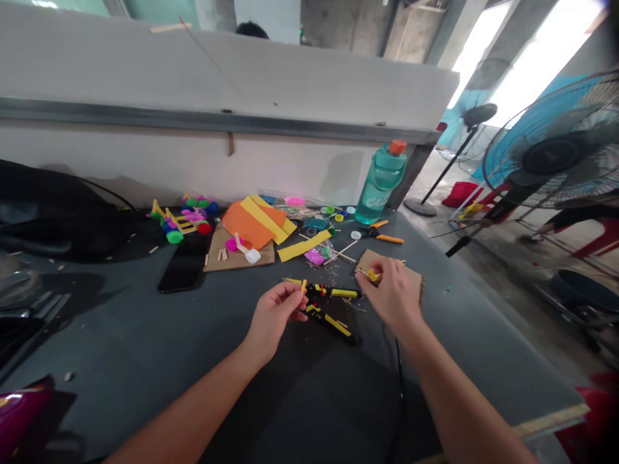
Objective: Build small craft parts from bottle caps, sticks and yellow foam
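Observation:
My left hand (pixel 276 316) is closed, with a small yellow strip (pixel 304 285) pinched upright between thumb and fingertips. Just behind and to the right of it lie pliers with black and yellow handles (pixel 333 325), their handles spread. My right hand (pixel 394 293) is closed over a cardboard piece (pixel 414 278). Its fingers grip a small yellow object with a thin tip (pixel 373 275); the rest of that object is hidden by the hand. A dark cable (pixel 400 374) runs down the table below my right hand.
Behind my hands lie orange sheets (pixel 244 224), a yellow strip (pixel 304 246), bottle caps, sticks and orange-handled pliers (pixel 389 238). A teal bottle (pixel 380 187) stands at the back right. Leftward are a phone (pixel 181 267) and a colourful wheeled model (pixel 181 222). A fan (pixel 551 154) stands right.

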`<state>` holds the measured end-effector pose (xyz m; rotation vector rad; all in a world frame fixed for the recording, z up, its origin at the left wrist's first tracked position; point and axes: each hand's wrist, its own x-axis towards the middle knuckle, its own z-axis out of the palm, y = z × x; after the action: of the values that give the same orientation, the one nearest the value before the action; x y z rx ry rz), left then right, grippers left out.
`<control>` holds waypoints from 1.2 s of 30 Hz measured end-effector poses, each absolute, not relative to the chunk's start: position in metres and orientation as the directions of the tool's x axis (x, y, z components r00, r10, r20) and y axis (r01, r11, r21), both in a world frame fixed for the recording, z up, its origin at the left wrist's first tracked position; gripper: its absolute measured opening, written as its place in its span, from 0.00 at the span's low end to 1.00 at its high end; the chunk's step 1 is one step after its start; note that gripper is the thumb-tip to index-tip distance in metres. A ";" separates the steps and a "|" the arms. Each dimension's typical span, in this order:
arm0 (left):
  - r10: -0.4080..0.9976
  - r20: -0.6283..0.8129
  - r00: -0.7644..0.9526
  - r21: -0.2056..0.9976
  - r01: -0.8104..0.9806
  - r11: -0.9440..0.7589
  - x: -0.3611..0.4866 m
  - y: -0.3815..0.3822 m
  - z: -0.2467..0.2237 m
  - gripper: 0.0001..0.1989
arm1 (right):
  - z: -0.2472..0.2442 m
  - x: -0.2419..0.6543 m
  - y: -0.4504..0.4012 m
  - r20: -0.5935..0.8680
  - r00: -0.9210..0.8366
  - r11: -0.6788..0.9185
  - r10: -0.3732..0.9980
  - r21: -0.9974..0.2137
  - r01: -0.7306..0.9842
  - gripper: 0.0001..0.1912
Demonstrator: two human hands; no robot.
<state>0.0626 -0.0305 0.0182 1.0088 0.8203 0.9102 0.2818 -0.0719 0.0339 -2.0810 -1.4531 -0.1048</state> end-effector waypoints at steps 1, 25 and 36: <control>0.917 -0.152 0.368 0.928 -0.267 0.261 0.062 -0.028 0.018 0.08 | 0.033 0.293 -0.070 0.366 0.441 -0.338 0.820 -0.313 0.888 0.23; 0.984 -0.106 0.140 0.968 -0.213 0.134 0.057 -0.018 0.011 0.09 | 0.033 0.227 -0.099 0.007 0.035 0.007 0.999 -1.000 0.003 0.17; 0.983 -0.070 0.168 0.978 -0.182 0.101 0.058 -0.021 0.010 0.09 | 0.029 0.220 -0.098 -0.038 -0.002 -0.038 0.999 -0.999 0.021 0.16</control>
<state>0.0578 -0.0210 0.0105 1.0791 0.9930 1.1136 0.2197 -0.0983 0.0290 -1.2518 -1.2079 1.2290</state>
